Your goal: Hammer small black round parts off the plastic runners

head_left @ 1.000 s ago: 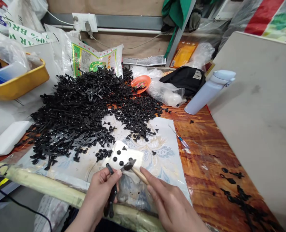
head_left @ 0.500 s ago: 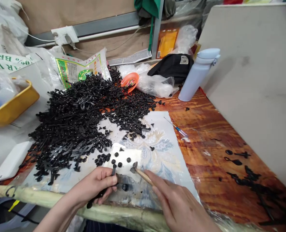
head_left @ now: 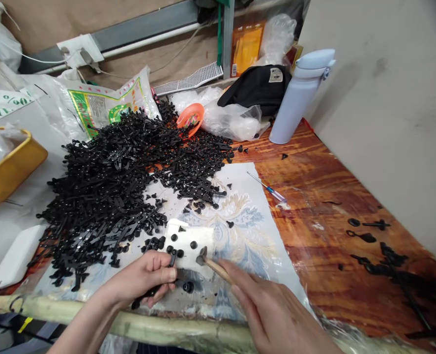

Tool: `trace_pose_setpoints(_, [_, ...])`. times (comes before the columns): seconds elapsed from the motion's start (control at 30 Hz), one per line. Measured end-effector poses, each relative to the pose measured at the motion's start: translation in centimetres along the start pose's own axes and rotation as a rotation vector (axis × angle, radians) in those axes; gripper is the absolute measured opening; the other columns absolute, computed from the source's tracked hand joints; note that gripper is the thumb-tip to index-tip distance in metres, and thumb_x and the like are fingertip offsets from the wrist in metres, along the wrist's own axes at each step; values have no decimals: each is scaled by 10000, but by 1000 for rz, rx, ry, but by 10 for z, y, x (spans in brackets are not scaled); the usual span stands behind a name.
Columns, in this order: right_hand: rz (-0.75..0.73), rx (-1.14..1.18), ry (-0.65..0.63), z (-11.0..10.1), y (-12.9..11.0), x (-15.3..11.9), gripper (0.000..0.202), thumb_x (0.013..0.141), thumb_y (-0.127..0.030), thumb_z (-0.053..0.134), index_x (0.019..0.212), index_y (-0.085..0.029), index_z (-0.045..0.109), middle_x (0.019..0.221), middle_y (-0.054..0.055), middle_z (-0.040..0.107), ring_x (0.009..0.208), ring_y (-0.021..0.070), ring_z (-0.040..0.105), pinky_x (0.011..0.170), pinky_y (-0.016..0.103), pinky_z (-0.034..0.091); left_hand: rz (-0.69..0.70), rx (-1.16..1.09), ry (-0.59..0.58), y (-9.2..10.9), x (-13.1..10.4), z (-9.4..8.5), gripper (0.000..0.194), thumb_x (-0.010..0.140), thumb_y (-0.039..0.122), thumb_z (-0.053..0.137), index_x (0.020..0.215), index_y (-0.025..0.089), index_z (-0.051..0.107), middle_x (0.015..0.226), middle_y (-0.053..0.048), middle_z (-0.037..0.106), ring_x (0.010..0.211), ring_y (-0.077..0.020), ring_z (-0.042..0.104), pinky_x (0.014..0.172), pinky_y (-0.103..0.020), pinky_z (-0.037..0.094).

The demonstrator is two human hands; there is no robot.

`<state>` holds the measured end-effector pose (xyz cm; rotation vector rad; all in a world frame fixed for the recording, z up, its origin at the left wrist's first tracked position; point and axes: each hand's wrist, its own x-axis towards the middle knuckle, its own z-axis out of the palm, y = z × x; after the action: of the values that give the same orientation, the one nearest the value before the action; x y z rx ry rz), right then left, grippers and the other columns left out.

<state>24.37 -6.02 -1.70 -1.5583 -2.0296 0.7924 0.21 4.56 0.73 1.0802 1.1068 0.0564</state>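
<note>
My left hand is closed on a black strip-like part, whose round end sticks up past the thumb; another dark end shows below the palm. My right hand grips the wooden handle of a small tool with a grey metal head, held over the right edge of a pale pad. Several small round black pieces sit on the pad. One black round piece lies just right of my left fingers. A large heap of black parts spreads behind my left hand.
A screwdriver lies right of the heap. Behind stand a light blue bottle, a black bag and an orange dish. At the left are a yellow bin and a white box. More black parts lie at the right.
The whole view has shifted and tilted slightly. Both hands keep nearly the same grip and place, and the tool head remains over the pad's right edge.
</note>
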Motion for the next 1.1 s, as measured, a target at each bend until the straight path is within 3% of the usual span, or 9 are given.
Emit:
trace_pose_setpoints(0.3, [-5,43,35,-2,-1,2,493,898,-154,317,1369,-213,448,992,122,721,567,197,660,557,354,558,-5,4,-94,-5,7,-8,365,755,469,647,613,142,566,380,44,509,280,-45,347,334,-175,230])
trace_pose_setpoints(0.67, [-1,60,42,2,2,1,515,885,-149,349,1385,-247,416,905,96,731,589,210,667,583,352,546,-16,10,-116,-3,9,-11,367,763,471,639,632,135,569,402,46,513,297,-45,375,341,-174,226])
trace_pose_setpoints(1.1, [3,52,32,-1,1,1,504,897,-153,330,1385,-239,420,968,102,727,593,195,667,577,342,553,-54,-12,-120,-6,8,-12,376,741,490,656,642,138,570,396,48,499,292,-47,371,326,-182,192])
